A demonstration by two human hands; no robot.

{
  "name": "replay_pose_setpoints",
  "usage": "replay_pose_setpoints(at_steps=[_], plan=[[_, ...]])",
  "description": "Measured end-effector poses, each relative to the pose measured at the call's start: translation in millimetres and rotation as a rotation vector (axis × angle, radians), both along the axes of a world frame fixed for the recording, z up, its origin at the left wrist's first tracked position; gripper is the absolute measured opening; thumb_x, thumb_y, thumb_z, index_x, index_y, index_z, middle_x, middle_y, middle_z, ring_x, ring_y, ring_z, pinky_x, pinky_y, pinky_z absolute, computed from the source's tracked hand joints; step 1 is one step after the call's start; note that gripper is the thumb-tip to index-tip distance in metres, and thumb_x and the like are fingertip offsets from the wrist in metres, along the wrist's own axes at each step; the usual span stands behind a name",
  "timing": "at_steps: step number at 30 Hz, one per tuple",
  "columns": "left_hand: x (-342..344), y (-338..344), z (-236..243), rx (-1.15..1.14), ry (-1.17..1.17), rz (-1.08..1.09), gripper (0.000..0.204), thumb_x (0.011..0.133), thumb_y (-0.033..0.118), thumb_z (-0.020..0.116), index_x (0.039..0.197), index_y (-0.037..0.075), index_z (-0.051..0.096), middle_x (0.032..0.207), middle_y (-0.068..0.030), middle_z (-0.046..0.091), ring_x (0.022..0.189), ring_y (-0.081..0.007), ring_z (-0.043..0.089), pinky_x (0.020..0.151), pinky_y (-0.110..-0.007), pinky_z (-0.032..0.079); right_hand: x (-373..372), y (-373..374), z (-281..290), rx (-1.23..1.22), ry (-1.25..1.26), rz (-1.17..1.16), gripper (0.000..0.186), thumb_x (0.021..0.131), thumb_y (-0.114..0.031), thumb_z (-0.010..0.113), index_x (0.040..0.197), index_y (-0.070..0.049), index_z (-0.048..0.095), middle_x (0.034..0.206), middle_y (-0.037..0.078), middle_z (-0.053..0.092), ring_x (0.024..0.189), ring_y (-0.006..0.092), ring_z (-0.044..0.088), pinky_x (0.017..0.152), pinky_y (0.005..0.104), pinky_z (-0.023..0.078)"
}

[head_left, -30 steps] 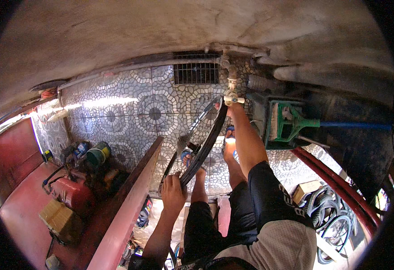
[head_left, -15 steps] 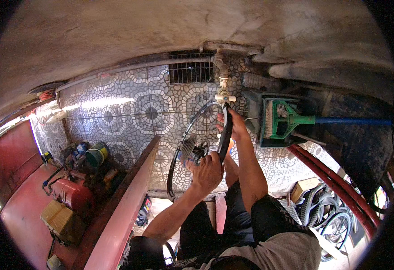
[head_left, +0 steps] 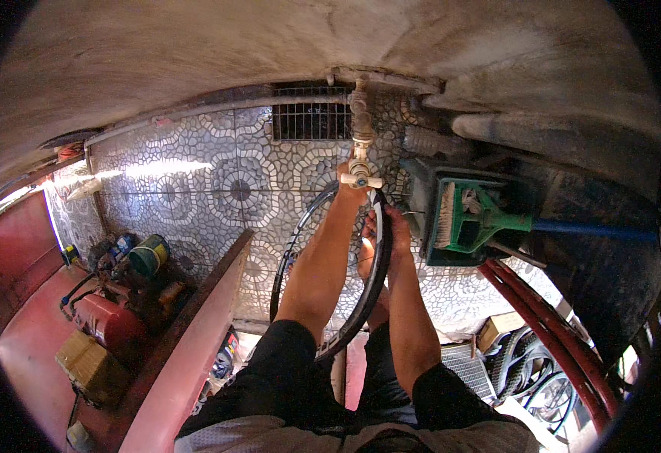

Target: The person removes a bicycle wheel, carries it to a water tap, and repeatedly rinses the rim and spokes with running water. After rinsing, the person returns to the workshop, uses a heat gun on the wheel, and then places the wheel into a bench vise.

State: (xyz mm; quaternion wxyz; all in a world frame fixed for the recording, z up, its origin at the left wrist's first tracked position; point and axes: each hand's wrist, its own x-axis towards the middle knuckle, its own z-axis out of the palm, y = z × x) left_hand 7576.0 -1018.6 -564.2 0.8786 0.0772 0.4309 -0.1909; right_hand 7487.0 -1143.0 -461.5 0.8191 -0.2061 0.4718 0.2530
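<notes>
A black bicycle wheel ring hangs in front of me below a pale tap; whether it is a rim or a tyre I cannot make out, and no spokes show. Its upper right side is in the grip of my right hand, with fingers curled round it. My left hand reaches up to the tap, its fingers mostly hidden behind the tap body. The left forearm covers part of the ring. One of my feet shows through the ring's lower right.
A green broom with a blue handle lies over a dark bin at the right. Red pipes and a pile of tyres are lower right. A pink partition rises at left, beside a red tank. A floor grate lies beyond the tap.
My left hand has let go of the ring and moved up to the tap. The ring has come lower and nearer to me, still in my right hand.
</notes>
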Motion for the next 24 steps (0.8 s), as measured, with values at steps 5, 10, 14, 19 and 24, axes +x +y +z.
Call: replay_pose_setpoints(at_steps=[5,10,14,19,24], plan=[[2,24,14,-0.093,-0.099,0.066,0.023,0.100,0.031,0.059,0.111,0.012,0.066,0.087,-0.0048,0.066,0.065,-0.0208,0.063,0.054,-0.040,0.056,14,30,16,-0.161,0.121,0.090,0.028,0.096,-0.037,0.060,0.110,-0.012,0.061,0.086,0.005,0.067,0.076,0.0211,0.064,0.061,0.0383,0.055],[19,8,57,0.163,0.159,-0.072,0.033,0.104,0.027,0.041,0.116,0.005,0.061,0.085,-0.0065,0.062,0.063,-0.0214,0.059,0.057,-0.035,0.053,15,24,9,-0.191,0.143,-0.017,0.025,0.100,-0.032,0.053,0.112,-0.011,0.058,0.086,0.007,0.066,0.076,0.0226,0.063,0.058,0.0401,0.054],[13,24,43,0.085,-0.012,-0.043,0.037,0.101,0.040,0.049,0.116,0.010,0.064,0.080,-0.0055,0.061,0.062,-0.0220,0.057,0.060,-0.034,0.056,25,47,26,-0.185,0.133,-0.029,0.020,0.099,-0.030,0.053,0.103,-0.011,0.058,0.079,0.003,0.060,0.069,0.0169,0.056,0.059,0.0341,0.049],[1,41,23,-0.058,-0.204,-0.141,0.029,0.105,0.032,0.045,0.101,0.008,0.060,0.082,-0.0047,0.063,0.067,-0.0193,0.062,0.053,-0.033,0.049,25,55,31,-0.161,0.133,-0.086,0.022,0.100,-0.030,0.046,0.098,-0.010,0.054,0.078,0.004,0.057,0.070,0.0186,0.054,0.058,0.0345,0.047],[0,82,36,0.041,-0.215,-0.195,0.045,0.100,0.040,0.051,0.131,0.007,0.054,0.127,-0.0170,0.063,0.107,-0.0333,0.066,0.082,-0.046,0.059,28,76,32,-0.101,0.156,-0.108,0.023,0.101,-0.030,0.044,0.096,-0.009,0.052,0.077,0.005,0.056,0.068,0.0193,0.052,0.059,0.0354,0.047]])
